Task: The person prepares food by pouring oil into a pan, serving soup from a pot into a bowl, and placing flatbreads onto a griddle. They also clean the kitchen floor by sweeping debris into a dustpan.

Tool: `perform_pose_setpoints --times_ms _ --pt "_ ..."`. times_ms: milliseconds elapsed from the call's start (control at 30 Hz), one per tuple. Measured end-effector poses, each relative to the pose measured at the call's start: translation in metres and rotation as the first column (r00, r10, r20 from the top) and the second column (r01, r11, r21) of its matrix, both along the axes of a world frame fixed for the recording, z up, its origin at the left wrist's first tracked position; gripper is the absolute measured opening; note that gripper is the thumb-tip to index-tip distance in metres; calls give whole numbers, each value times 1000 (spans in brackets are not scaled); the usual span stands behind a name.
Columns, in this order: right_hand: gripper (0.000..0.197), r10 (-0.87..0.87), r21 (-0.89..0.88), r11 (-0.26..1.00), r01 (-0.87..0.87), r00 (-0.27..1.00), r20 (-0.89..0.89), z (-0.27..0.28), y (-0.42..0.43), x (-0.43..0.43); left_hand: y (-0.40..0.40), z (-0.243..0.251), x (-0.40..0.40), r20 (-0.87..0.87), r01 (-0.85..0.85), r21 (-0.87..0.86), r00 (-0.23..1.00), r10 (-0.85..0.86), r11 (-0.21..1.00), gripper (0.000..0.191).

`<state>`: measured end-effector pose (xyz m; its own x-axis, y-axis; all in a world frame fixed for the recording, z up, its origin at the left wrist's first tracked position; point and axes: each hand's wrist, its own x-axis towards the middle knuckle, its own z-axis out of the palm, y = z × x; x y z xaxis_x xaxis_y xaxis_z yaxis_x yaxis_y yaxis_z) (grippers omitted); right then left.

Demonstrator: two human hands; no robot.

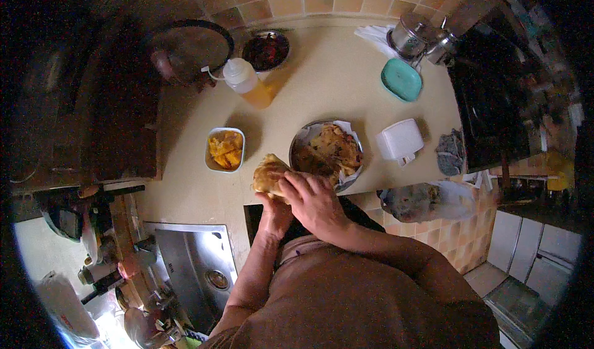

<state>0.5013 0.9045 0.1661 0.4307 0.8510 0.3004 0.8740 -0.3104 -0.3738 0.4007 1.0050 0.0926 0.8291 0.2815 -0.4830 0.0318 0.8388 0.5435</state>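
A folded, browned flatbread (269,175) is held above the counter's front edge. My left hand (276,213) supports it from below, with the thumb at its near side. Across its right part lies my right hand (316,205), fingers curled over the top. Just beyond my right hand is a round metal container (291,151) lined with white paper, holding more browned flatbreads (332,147). To the left of the bread stands a small square tub (224,169) of orange-yellow food pieces (226,148). Any filling inside the folded bread is hidden.
Behind the tub stands a squeeze bottle (248,83) of amber liquid, near a bowl of dark red contents (266,49). On the right are a white lidded box (401,139), a teal dish (401,80), steel pots (410,35) and a grey cloth (450,151). A steel sink (195,261) lies front left.
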Motion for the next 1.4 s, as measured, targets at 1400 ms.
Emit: perform_pose_setpoints --times_ms 1400 --pt "38 -39 -236 826 511 -366 -930 -96 -77 56 59 18 -4 148 -196 -247 960 236 949 79"
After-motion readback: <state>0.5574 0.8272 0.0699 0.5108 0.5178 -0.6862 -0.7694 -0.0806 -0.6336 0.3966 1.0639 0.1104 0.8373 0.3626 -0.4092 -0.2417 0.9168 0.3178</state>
